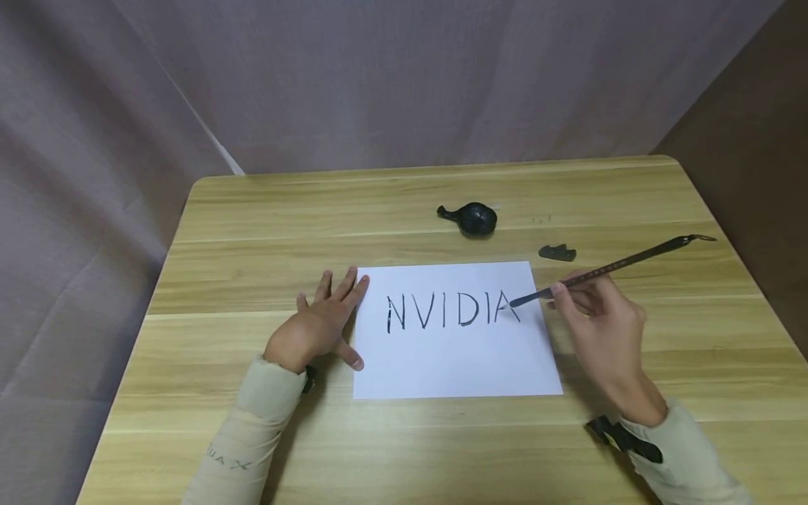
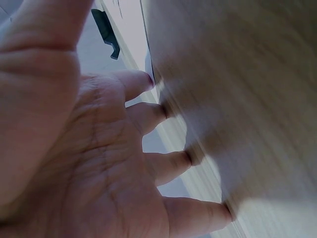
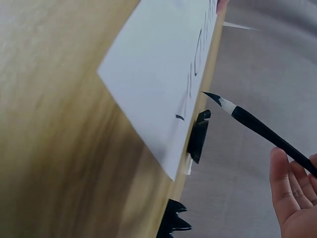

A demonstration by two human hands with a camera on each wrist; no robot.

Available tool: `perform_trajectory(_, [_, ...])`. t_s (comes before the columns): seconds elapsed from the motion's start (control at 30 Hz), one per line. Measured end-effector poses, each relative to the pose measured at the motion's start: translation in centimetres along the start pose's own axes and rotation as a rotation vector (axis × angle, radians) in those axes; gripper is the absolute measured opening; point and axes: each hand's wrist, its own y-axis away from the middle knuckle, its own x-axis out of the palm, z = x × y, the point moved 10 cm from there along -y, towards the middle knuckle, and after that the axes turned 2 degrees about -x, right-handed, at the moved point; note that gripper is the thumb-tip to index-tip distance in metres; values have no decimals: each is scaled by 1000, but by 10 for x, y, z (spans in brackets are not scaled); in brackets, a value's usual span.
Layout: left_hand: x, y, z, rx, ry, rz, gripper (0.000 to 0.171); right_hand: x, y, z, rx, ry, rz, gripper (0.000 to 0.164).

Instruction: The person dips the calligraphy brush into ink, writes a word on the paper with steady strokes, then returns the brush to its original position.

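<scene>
A white sheet of paper (image 1: 454, 365) lies on the table, bearing the black brushed letters "NVIDIA" (image 1: 467, 310). My left hand (image 1: 318, 324) is spread at its left edge, index fingertip and thumb tip right at the border. In the left wrist view the fingers (image 2: 188, 213) reach down to the wood. My right hand (image 1: 602, 330) pinches the dark handle of a writing brush (image 1: 650, 254), tilted with its tip near the final A. Black-tipped bristles (image 3: 225, 104), white higher up, show raised off the sheet in the right wrist view.
Behind the paper lies a black gourd-shaped object (image 1: 476, 219). To its right is a small dark piece with a jagged top (image 1: 557, 252), like a brush rest. Grey curtains (image 1: 391, 84) hang behind the wooden table (image 1: 252, 231).
</scene>
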Motion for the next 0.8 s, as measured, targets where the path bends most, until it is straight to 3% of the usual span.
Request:
perform_trajectory(0.4, [0, -1, 0, 3, -7, -5, 150, 5, 1, -13, 46, -31, 1, 16])
perform_trajectory(0.8, [1, -2, 1, 1, -5, -2, 150, -2, 3, -21, 36, 42, -15, 15])
